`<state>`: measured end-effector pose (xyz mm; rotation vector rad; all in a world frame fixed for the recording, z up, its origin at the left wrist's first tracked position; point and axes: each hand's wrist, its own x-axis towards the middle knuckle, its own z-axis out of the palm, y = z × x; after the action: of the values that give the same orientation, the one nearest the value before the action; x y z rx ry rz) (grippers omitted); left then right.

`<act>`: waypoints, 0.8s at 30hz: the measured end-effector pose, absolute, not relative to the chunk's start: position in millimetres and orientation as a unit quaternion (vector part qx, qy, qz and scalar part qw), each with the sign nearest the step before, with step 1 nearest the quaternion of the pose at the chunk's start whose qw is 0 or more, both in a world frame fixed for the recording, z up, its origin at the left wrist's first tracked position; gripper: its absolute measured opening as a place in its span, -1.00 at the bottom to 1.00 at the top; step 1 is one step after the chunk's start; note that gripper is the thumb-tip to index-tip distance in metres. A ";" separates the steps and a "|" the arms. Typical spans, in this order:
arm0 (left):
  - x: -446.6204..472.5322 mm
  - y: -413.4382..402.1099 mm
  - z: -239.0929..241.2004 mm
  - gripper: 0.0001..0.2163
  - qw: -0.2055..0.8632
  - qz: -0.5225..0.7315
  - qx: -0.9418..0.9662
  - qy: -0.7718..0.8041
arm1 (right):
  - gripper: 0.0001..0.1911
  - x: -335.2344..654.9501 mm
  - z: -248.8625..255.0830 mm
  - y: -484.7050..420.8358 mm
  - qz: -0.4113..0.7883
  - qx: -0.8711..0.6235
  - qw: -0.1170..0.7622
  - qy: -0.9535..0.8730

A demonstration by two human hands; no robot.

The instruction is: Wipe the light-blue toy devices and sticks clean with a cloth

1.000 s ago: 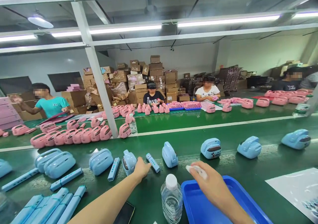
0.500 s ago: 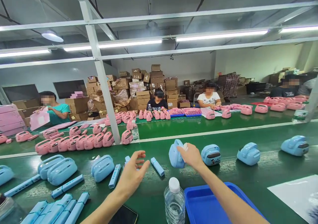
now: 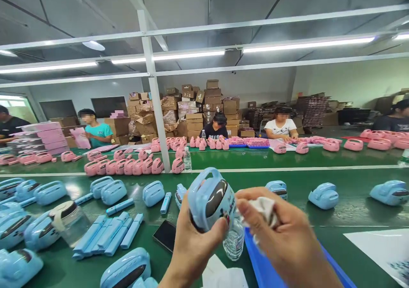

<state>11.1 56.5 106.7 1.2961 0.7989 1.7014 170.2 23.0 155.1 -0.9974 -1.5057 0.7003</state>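
Note:
My left hand (image 3: 191, 245) is wrapped round a light blue handbag-shaped toy (image 3: 209, 196) with a dark front panel, held up above the green conveyor belt (image 3: 223, 181). Close on its right, my right hand (image 3: 281, 232) pinches a small white cloth (image 3: 263, 207) against the toy's side. A clear water bottle (image 3: 234, 239) stands partly hidden behind both hands. A blue plastic tray (image 3: 265, 271) lies under my right hand.
Several blue toys (image 3: 322, 194) and blue sticks (image 3: 108, 234) lie along the belt, pink toys (image 3: 134, 166) on the far lane. A black phone (image 3: 166, 235), a jar (image 3: 70, 222) and a white sheet (image 3: 380, 247) lie near me. Other people (image 3: 283, 126) sit opposite before stacked cardboard boxes (image 3: 191, 109).
My left hand has left the belt and now grips a blue toy lifted close to me. My right hand has come back with the white cloth. The camera has swung left.

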 end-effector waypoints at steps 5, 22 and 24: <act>-12.9 23.7 89.8 -0.33 0.461 0.685 0.527 0.204 | -0.30 169.6 124.9 32.6 0.417 -0.415 0.499 -0.636; -9.0 1.0 78.8 -0.49 0.448 0.652 0.523 0.317 | -0.50 155.0 64.2 4.5 -0.087 -0.346 0.500 -0.789; -10.3 -0.7 74.5 -0.49 0.439 0.643 0.535 0.328 | -0.58 149.9 68.2 5.5 -0.112 -0.332 0.510 -0.786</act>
<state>-10.3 -0.7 74.5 1.3297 0.8143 1.5978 149.9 5.5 68.2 -0.7989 -1.8919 -0.2699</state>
